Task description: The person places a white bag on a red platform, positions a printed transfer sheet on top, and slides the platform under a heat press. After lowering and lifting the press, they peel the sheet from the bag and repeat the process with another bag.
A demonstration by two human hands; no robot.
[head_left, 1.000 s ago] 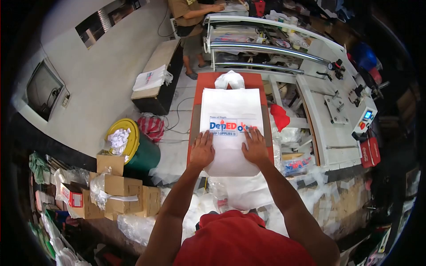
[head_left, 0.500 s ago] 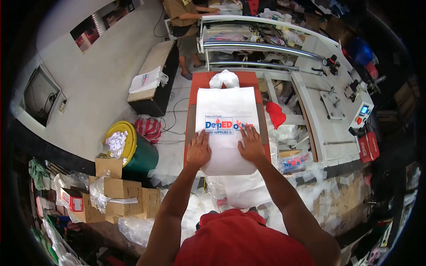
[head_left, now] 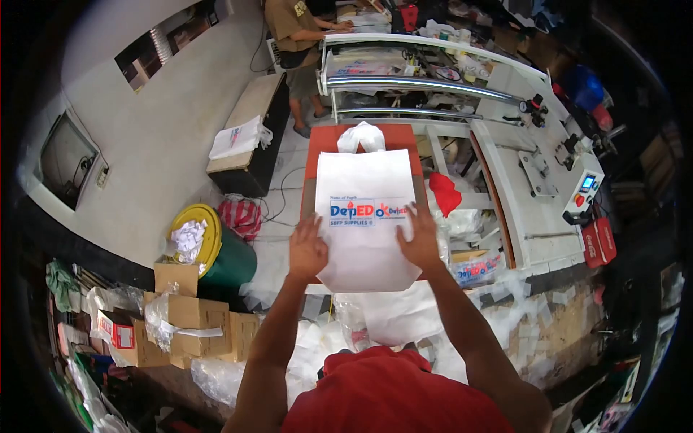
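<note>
A flat white bag [head_left: 367, 260] printed with a red and blue "DepED" logo lies before me, its gathered white handles [head_left: 361, 137] bunched at the far end. Under it is a narrow red-orange table [head_left: 403, 134]. My left hand [head_left: 308, 247] is open beside the bag's left edge, fingers spread and pointing away from me. Along the right edge, my right hand [head_left: 421, 237] is open too, its thumb and fingers spread over the bag's border near the end of the print. Neither hand grips anything.
A white machine frame with metal rollers [head_left: 426, 84] and a control box [head_left: 586, 189] stands at the back right. A person [head_left: 296, 43] works behind it. Left are a black bench [head_left: 245, 169] with printed bags, a green bin [head_left: 234, 263] and cardboard boxes [head_left: 198, 321]. A red cloth [head_left: 445, 193] hangs right.
Both hands have moved from lying on the bag out toward its left and right edges, with fingers more spread. The bag looks slightly lower as the view shifts.
</note>
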